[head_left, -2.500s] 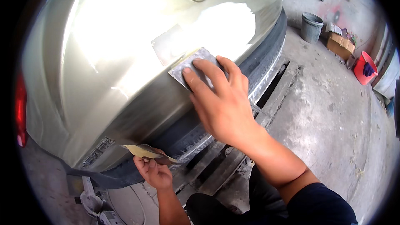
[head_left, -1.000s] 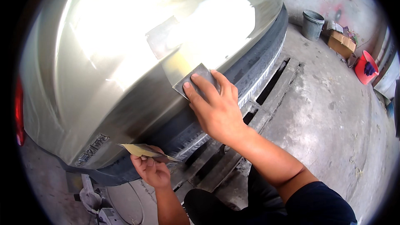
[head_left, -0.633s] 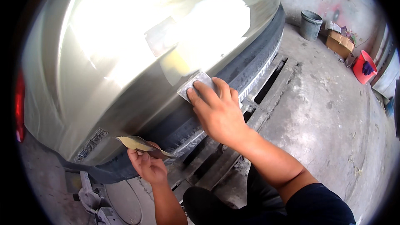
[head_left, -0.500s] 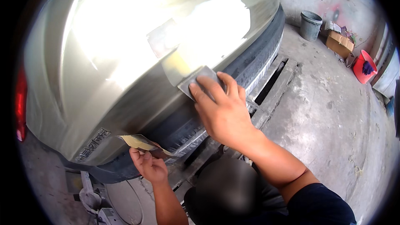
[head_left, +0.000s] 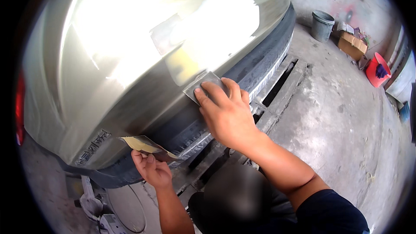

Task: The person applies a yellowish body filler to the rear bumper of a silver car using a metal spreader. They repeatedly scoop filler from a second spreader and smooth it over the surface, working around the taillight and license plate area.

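On my feed from the head view, I have the right hand (head_left: pixel 227 119) clamped on the grey pad (head_left: pixel 210 76), just above the upper edge of the bumper (head_left: pixel 260 64). The pad lies under the fingertips, sticking out past them on the side away from the wrist; it looks flat against the car (head_left: pixel 130 117). The fingers lie slightly spread over its outer face (the thumb is hidden from me, so I can't tell where it presses).

The left hand (head_left: pixel 152 170) is pinched on the sheet (head_left: pixel 151 146), thumb and fingers together at its lower edge. Most of the sheet rises above that grip, bent, with a yellowish side and a dark side showing. It is in front of the bumper's nearer stretch, and I can't tell whether it touches.

Farther up from the bumper, beyond the pad, I see a yellow patch (head_left: pixel 182 63) on the car, beside a broad white glare. Raised lettering (head_left: pixel 93 147) sits above the bumper's left end. Well to the bumper's right are a grey bucket (head_left: pixel 322 27), a box (head_left: pixel 352 47) and a red pail (head_left: pixel 372 76) with a purple cloth (head_left: pixel 381 71).
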Motion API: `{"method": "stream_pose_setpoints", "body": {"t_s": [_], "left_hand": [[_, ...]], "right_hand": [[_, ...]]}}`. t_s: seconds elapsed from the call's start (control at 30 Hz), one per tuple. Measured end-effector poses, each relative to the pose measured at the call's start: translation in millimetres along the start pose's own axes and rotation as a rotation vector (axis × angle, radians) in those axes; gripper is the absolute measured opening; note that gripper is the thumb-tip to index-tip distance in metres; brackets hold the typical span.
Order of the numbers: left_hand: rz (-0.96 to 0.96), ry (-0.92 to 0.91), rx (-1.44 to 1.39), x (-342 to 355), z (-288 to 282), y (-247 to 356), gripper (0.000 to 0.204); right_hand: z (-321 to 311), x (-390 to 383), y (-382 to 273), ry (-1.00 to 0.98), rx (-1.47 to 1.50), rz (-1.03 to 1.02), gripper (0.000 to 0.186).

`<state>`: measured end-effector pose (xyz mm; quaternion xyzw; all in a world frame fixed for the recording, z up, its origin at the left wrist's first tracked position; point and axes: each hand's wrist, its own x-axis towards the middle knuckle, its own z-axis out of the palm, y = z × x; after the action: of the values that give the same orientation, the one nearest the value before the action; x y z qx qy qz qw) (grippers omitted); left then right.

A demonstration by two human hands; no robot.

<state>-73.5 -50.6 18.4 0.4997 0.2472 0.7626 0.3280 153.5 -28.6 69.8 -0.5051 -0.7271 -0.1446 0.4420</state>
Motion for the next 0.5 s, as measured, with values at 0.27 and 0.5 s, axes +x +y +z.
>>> {"method": "stream_pose_setpoints", "body": {"t_s": [0.27, 0.5], "left_hand": [[-0.006, 0.007, -0.015, 0.2, 2.5, -1.2, 0.029], [-0.053, -0.092, -0.093, -2.0, -19.3, -6.8, 0.042]], "right_hand": [[21.6, 5.3, 14.8, 0.137, -0.073, -0.054, 0.043], [2.8, -1.6, 13.6, -0.013, -0.067, -0.046, 0.043]]}}
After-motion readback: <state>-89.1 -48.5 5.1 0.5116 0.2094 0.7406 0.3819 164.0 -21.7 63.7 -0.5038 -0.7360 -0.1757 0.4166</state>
